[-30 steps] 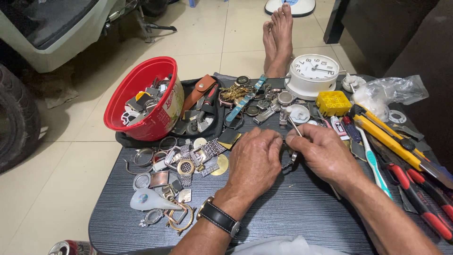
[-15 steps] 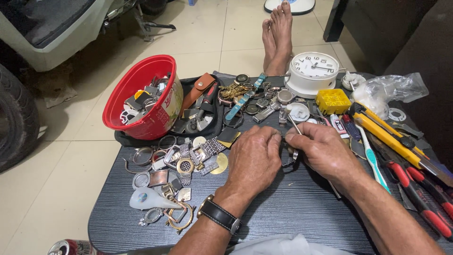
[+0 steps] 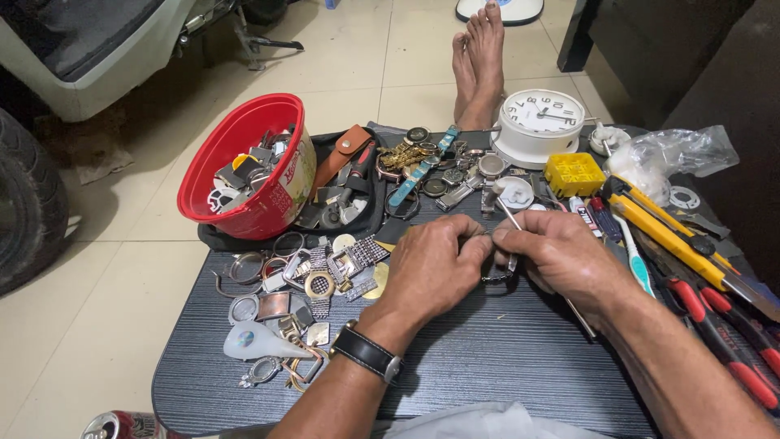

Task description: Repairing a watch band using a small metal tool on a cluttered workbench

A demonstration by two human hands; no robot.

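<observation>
Fingers of our left hand (image 3: 435, 268) curl together and pinch a small dark watch part (image 3: 496, 276), which hangs just under the knuckles above the bare middle of the dark table (image 3: 487, 366); the part is mostly hidden, so we cannot tell exactly what it is. Our right hand (image 3: 561, 260) pinches thin metal tweezers (image 3: 510, 223) between thumb and forefinger, their tip meeting the part where the two hands touch.

We judge the main risk to be the part slipping: it is tiny, held only by fingertips, and a twist of the tweezers could flick it off into the clutter or onto the tiled floor. The tweezers could also skid and scratch the piece or jab a finger. The heap of loose watch cases and bracelet links (image 3: 309, 284) lies just beside our left wrist, and a sweep of that arm could push pieces over the table edge.

As for containers, the red plastic bowl (image 3: 236, 171) stands tilted at the far left of the table and holds a jumble of watch cases and metal scraps. A small yellow box with compartments (image 3: 574, 174) sits near the white alarm clock (image 3: 540, 122); we cannot make out its contents. A crumpled clear plastic bag (image 3: 674, 154) lies at the far right, contents unclear
</observation>
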